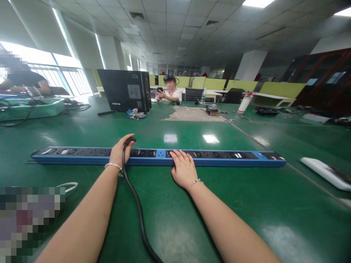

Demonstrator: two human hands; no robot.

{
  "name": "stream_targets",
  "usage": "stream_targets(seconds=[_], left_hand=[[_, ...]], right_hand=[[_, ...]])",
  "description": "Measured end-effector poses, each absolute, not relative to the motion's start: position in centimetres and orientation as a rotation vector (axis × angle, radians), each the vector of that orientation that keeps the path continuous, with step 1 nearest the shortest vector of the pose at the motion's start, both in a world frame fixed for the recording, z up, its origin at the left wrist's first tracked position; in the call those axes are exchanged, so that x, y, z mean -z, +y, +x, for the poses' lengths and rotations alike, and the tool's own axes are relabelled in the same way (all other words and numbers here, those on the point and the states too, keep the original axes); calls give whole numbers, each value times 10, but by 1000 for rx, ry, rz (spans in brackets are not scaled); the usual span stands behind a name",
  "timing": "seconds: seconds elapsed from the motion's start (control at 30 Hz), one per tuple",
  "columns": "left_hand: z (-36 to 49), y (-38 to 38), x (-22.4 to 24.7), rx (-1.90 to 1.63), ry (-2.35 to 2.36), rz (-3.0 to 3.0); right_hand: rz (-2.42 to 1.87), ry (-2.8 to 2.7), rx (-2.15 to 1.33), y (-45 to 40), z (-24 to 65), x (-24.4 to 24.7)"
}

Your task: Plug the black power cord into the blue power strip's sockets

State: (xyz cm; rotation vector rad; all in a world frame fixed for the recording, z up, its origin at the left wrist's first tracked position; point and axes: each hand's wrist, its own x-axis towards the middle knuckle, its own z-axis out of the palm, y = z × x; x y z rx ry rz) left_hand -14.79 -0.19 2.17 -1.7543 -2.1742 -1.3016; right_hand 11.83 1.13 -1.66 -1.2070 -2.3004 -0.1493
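"Black plug, pinched at the top of the left hand?"

"Yes, the left fingers are narrow around it, at one o'clock from the palm. Its thick cable drops past the wrist, running between five and six o'clock."

"And the right hand?"

"At about three to four o'clock from the left, laid over the blue power strip. Its fingers are stretched out nearly side by side, tips on the black socket face, just beside the blue socket section. I see nothing pinched there."

"So how does the strip lie to the fingers?"

"Lengthwise, nine o'clock to three, flat on the green tabletop. The right fingertips touch its top; the left hand is over its near edge, with the plug showing toward the far edge. I can't tell whether the plug touches it."

"Beyond the hands?"

"From the left hand, a black computer case at twelve, crumpled gloves at one in front of it, and a green basket at ten."

"From the right?"

"A seated person holding a phone near twelve, a white bottle with a red top between one and two, and a white flat object at three."
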Motion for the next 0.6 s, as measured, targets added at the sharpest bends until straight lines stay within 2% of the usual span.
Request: stream_targets(seconds=[0.23,0.6], left_hand=[[-183,-19,-20,1076,-2153,-2123],[-173,-23,-1,886,-2070,-2037]], right_hand=[[-1197,-2277,151,13,117,17],[-1185,-2290,204,15,118,19]])
